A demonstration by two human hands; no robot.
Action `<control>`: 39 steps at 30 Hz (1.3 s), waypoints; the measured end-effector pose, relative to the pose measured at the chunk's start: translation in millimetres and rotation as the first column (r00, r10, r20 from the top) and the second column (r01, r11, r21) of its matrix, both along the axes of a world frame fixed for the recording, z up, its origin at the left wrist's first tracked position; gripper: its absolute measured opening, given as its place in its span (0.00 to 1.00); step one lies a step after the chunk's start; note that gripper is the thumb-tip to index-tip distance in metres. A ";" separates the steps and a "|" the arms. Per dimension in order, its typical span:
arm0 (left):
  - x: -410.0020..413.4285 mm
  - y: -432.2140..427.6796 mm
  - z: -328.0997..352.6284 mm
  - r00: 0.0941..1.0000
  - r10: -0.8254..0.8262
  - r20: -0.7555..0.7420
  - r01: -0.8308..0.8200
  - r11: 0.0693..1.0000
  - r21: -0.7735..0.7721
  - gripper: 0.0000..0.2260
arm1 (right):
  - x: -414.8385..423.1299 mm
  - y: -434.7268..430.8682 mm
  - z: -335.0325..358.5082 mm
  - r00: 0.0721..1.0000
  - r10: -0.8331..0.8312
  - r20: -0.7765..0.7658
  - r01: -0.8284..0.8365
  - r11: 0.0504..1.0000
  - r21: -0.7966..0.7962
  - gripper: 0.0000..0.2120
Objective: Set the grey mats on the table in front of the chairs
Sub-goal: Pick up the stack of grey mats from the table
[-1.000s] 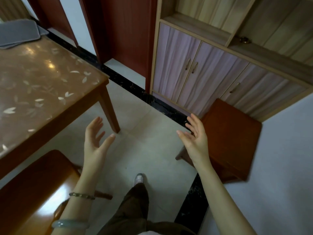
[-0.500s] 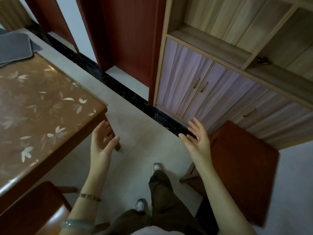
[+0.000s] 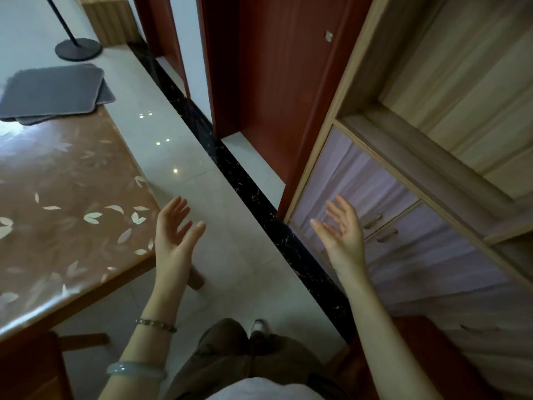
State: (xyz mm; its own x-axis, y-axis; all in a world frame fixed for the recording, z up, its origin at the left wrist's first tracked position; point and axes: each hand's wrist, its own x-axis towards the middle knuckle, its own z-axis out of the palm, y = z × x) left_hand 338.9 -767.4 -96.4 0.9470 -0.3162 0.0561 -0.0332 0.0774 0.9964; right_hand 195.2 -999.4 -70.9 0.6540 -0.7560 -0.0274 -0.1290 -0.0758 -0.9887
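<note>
- Both grips were spread wide and empty: left hand (image 3: 176,232), right hand (image 3: 340,229).
- Grey mats (image 3: 54,92) lay stacked at the bench's (image 3: 72,226) far corner, well apart from the hands.
- Best to walk closer, then lift one mat flat by its edges.

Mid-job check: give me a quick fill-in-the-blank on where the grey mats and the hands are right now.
1. The grey mats lie stacked at the far corner of the ____.
2. The left hand and the right hand are both open and hold ____.
3. The left hand hovers beside the near corner of the table, above its wooden ____.
4. On the left forearm sit a beaded bracelet and a pale ____.

Missing words: table; nothing; leg; bangle
</note>
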 end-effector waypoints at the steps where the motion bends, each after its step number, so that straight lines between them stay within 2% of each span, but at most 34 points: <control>1: 7.2 -7.6 0.1 0.999 0.032 -0.007 -0.032 0.999 -0.004 0.25 | 15.5 -10.8 0.2 1.000 0.022 -0.001 -0.022 1.000 -0.001 0.31; 8: 66.5 -35.4 -3.9 0.986 0.163 0.021 -0.163 0.986 0.020 0.24 | 109.5 -54.0 -4.2 0.982 0.189 -0.024 -0.188 0.982 0.010 0.31; 16: 190.3 -77.7 -12.3 0.967 0.245 0.065 -0.245 0.969 -0.002 0.26 | 255.2 -98.9 1.5 0.957 0.289 -0.009 -0.289 0.957 -0.022 0.30; 22: 291.1 -100.4 -8.1 0.947 0.319 0.042 -0.318 0.947 -0.039 0.27 | 372.2 -120.1 15.7 0.937 0.349 -0.021 -0.350 0.937 -0.021 0.29; 28: 357.6 -104.4 -1.6 0.916 0.398 0.053 -0.398 0.917 0.001 0.26 | 473.2 -127.6 19.4 0.893 0.450 -0.010 -0.450 0.893 -0.020 0.30; 39: 470.3 -107.6 -7.5 0.765 0.643 0.036 -0.644 0.762 0.063 0.26 | 666.9 -146.4 -6.9 0.781 0.623 0.028 -0.623 0.782 -0.024 0.29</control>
State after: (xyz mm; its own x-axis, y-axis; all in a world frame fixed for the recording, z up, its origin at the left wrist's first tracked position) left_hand 809.2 -875.0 -103.9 0.9287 0.3642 0.0698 -0.0620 -0.0331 0.9975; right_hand 862.0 -1145.8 -77.8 0.9830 -0.1834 0.0093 -0.0169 -0.1408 -0.9899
